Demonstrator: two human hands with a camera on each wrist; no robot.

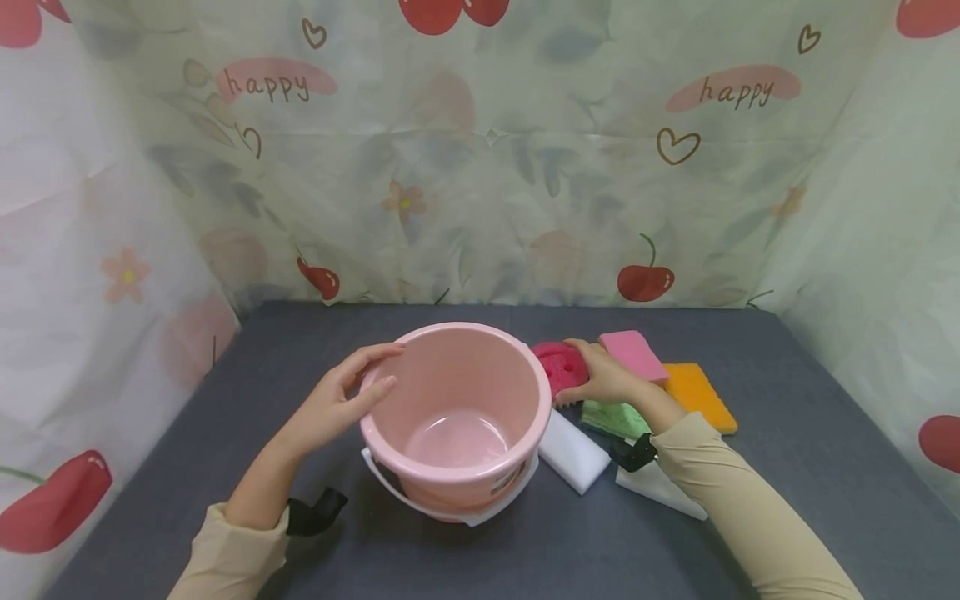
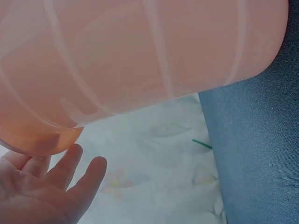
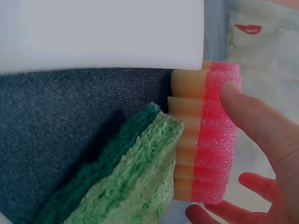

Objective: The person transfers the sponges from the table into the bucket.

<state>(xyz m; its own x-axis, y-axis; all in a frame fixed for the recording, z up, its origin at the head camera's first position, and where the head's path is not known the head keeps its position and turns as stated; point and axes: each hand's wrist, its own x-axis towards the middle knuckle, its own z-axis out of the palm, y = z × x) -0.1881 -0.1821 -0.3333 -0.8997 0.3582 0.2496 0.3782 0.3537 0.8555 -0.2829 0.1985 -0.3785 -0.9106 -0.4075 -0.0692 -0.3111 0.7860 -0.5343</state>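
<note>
A pink bucket (image 1: pixel 452 475) stands upright, its white handle (image 1: pixel 480 518) hanging low along the near side. My left hand (image 1: pixel 341 400) is at the bucket's left rim, with fingers extended and the tips overlapping the rim; the left wrist view shows these fingers spread loosely near the rim. To the right of the bucket, my right hand (image 1: pixel 606 377) spans a red sponge (image 1: pixel 558 367) with holes in its top and a wavy cream underside. In the right wrist view the thumb (image 3: pixel 252 109) lies on its red layer, fingertips at its opposite end.
Close under my right wrist lies a green sponge (image 1: pixel 617 418). Beyond are a pink sponge (image 1: pixel 633 354) and an orange sponge (image 1: pixel 701 398). Two white blocks, one nearer the bucket (image 1: pixel 573 452) and one partly under the sleeve (image 1: pixel 660 487), lie in front. Patterned cloth walls (image 1: pixel 487 208) enclose the dark table.
</note>
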